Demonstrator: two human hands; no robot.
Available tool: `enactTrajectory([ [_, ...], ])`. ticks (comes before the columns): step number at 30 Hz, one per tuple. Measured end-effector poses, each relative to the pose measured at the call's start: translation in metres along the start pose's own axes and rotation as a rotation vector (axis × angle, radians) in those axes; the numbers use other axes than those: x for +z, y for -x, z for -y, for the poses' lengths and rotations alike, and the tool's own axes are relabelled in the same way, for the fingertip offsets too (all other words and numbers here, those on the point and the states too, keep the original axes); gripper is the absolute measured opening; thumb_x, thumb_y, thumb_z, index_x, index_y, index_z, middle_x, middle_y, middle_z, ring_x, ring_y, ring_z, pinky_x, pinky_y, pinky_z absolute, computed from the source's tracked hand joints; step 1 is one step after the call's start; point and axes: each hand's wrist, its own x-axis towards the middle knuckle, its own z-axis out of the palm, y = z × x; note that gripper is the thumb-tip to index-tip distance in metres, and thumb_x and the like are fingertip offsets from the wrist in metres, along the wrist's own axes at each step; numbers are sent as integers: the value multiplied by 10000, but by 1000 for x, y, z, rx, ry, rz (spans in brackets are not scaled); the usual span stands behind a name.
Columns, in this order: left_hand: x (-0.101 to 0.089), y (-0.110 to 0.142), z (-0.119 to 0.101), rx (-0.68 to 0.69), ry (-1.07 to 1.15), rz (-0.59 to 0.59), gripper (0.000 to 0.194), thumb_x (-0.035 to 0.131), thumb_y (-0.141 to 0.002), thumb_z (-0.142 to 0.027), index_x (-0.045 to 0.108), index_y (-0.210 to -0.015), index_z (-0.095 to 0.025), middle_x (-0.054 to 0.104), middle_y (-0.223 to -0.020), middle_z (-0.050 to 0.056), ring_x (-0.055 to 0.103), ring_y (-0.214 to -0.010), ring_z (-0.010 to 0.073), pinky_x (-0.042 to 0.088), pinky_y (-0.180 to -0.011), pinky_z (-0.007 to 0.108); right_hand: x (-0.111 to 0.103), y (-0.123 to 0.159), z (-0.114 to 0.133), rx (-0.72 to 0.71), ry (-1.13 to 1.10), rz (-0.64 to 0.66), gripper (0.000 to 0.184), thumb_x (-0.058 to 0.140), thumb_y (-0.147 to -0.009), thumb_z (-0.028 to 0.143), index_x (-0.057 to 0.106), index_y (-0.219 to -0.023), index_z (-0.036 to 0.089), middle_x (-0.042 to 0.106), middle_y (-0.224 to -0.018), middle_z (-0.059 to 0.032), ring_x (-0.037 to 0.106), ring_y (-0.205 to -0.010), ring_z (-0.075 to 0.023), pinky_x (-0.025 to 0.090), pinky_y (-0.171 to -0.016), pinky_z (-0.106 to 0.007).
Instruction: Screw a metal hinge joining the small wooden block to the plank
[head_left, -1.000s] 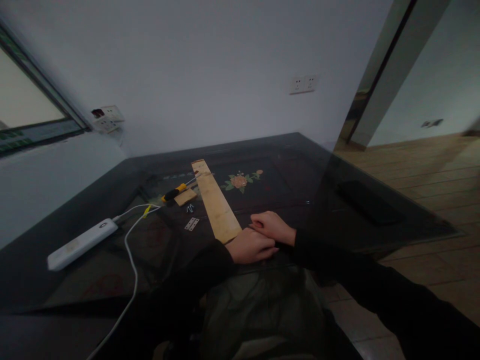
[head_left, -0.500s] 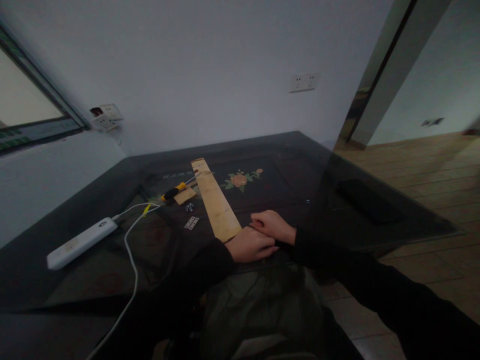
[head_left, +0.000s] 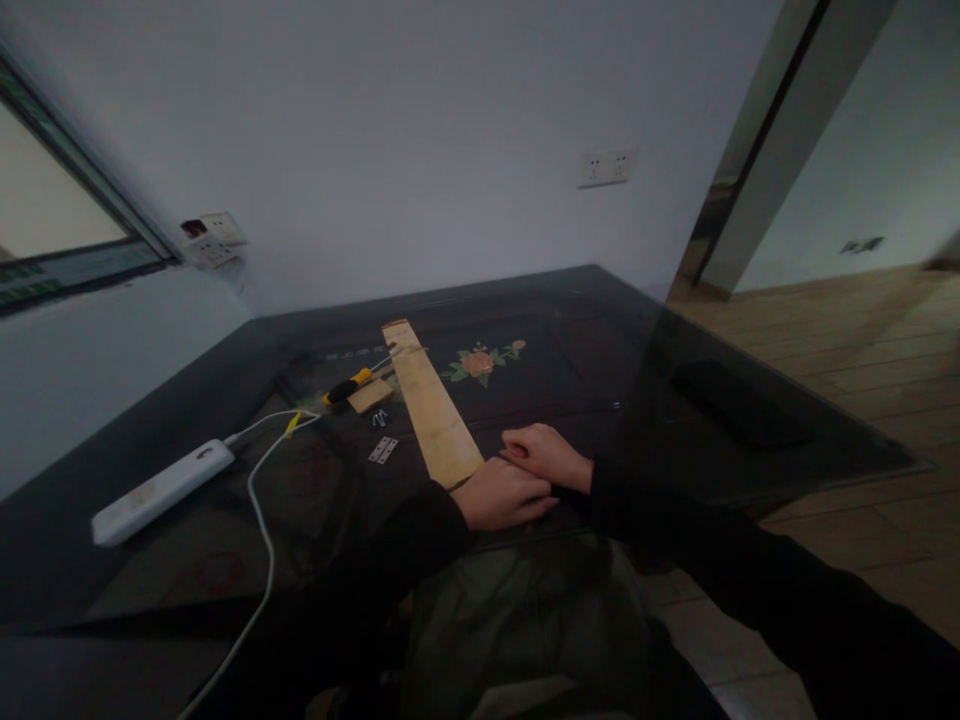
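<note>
1. One long white plastic casing (head_left: 163, 492), perhaps a power strip, lies at the left of the dark glossy table (head_left: 637, 350); its thin white cable (head_left: 264, 540), marked by a yellow tag (head_left: 292, 425), runs off the near edge.
2. Next comes a black-and-yellow-handled screwdriver (head_left: 348, 386), its metal shaft pointing towards the board, just beside a small flat block of pale wood (head_left: 370, 396).
3. Nearer the person lie a few small silvery screws (head_left: 379, 418) and a flat metal hinge (head_left: 383, 450) with holes.
4. A long, pale wooden board (head_left: 435, 405) stretches away across the tabletop, its near end by the left hand (head_left: 501, 494).
5. That hand stays palm down, fingers partly bent; I can't tell how far, or whether it touches the board. Nothing shows in its grip.
6. The right hand (head_left: 546, 455) stays curled in a loose fist against the left, its palm hidden.
7. Nothing has visibly shifted this past second, so I'd judge the work paused.
</note>
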Motion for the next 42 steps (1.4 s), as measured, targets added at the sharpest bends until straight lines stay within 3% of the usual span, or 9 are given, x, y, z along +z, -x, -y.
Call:
enactTrajectory([
  [42,1,0,1,14,23,-26,328,466,-967,-332,610,-716,-178,652,-684,21,581,-646,138,367,-585,257,-1,0,1,-2,-6,-6,310,555,-833,264,378,-590,191,394,-559,49,292,-542,-92,156,-550,-247],
])
